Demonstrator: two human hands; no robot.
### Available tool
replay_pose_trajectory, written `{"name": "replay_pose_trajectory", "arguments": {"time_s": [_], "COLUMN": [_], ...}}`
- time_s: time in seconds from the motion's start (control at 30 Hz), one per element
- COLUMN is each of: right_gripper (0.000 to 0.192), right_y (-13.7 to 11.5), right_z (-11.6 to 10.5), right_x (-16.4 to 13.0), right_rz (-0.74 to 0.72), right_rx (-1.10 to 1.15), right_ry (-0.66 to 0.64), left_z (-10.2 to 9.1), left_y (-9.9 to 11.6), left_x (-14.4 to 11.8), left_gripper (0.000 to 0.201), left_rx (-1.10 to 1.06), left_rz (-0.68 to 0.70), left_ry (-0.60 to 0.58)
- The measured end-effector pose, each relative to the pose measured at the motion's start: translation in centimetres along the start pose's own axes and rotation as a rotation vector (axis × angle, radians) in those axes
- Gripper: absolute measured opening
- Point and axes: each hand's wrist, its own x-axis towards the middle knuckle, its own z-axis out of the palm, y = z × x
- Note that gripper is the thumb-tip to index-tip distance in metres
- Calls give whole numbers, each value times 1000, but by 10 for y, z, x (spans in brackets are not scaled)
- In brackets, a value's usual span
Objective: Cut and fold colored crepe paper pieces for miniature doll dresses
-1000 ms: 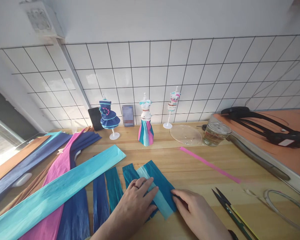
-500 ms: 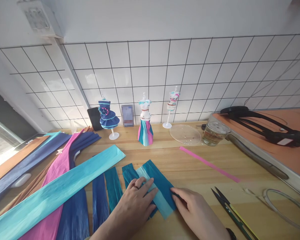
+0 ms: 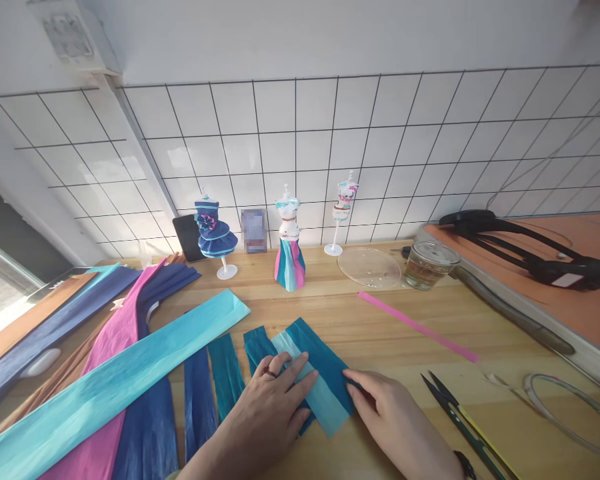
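My left hand lies flat, fingers spread, on a small stack of crepe paper pieces: a dark teal piece with a light blue strip over it. A ring sits on one finger. My right hand touches the right edge of the same stack with its fingertips. More teal and dark blue strips lie just left of my left hand on the wooden table.
Long light blue, pink and navy paper sheets fill the left side. Three small dress mannequins stand at the back, with a phone, a clear lid and a glass cup. A pink strip and black snips lie right.
Both hands stay on the paper stack; my right hand's fingertips shifted slightly along its right edge. The view drifted a little.
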Motion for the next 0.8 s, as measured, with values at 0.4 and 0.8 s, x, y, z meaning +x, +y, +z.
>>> {"name": "replay_pose_trajectory", "arguments": {"time_s": [0.4,0.8], "right_gripper": [39,38], "right_y": [0,-6], "right_z": [-2,-6], "right_x": [6,5], "right_rz": [313,346], "right_rx": [395,583], "right_ry": [-84,-91], "left_z": [1,4], "left_y": [0,-1], "left_x": [0,-1], "left_gripper": [45,43], "left_rx": [3,-6], "left_rz": [5,17], "left_ry": [24,98]}}
